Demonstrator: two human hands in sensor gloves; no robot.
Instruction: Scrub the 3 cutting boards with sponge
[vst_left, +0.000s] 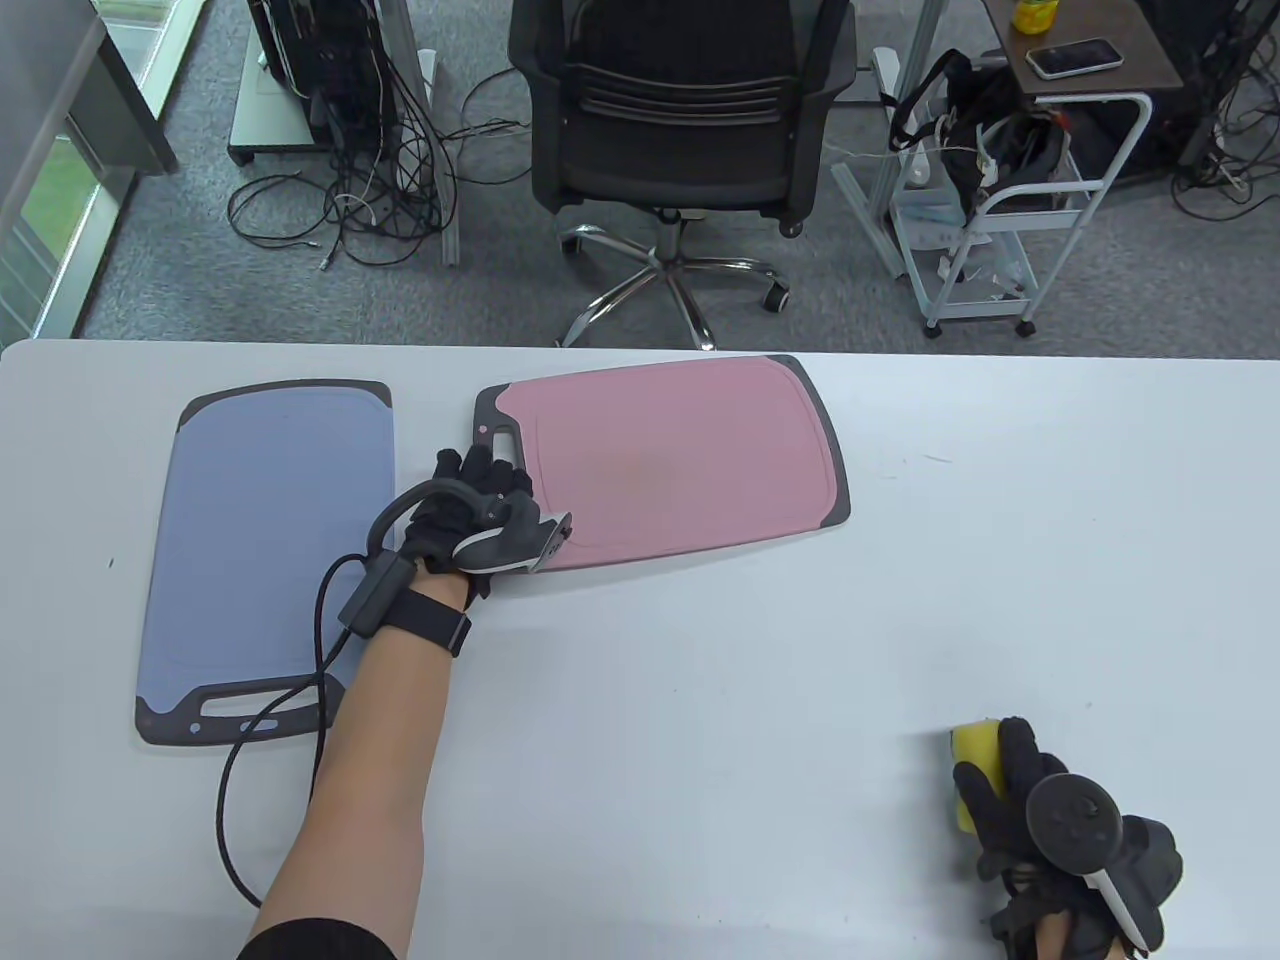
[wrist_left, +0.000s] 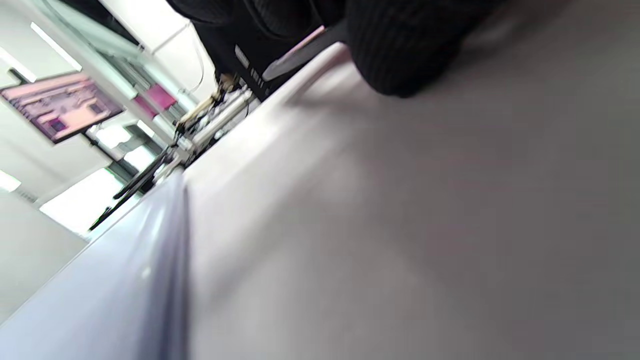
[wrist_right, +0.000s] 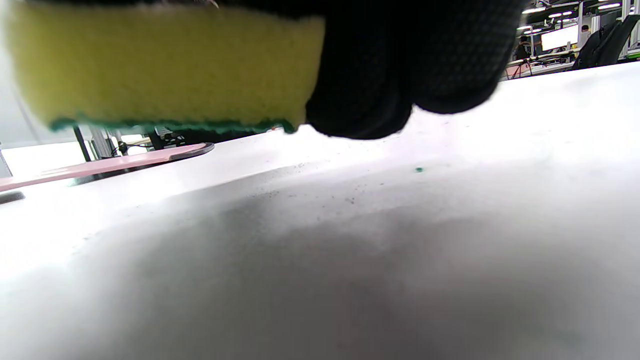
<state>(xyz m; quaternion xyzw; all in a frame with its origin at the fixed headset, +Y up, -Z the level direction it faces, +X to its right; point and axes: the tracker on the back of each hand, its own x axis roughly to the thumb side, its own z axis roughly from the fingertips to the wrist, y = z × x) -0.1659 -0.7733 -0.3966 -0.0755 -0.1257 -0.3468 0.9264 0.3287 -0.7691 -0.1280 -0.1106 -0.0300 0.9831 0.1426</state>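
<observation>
A blue cutting board (vst_left: 265, 560) lies flat at the table's left, handle toward me; its surface fills the lower left of the left wrist view (wrist_left: 100, 300). To its right lies a pink cutting board (vst_left: 680, 460) (wrist_right: 100, 165). My left hand (vst_left: 480, 485) sits at the pink board's handle end, fingers (wrist_left: 400, 50) curled at its edge (wrist_left: 300, 50), thumb tip down on the table. At the front right, my right hand (vst_left: 1010, 790) grips a yellow sponge (vst_left: 975, 775) with a green scrub face (wrist_right: 160, 65), held just above the tabletop.
The white table (vst_left: 700, 700) runs the full width. A cable trails from my left wrist over the blue board's handle. Behind the far edge stand an office chair (vst_left: 680, 110) and a white cart (vst_left: 1000, 230).
</observation>
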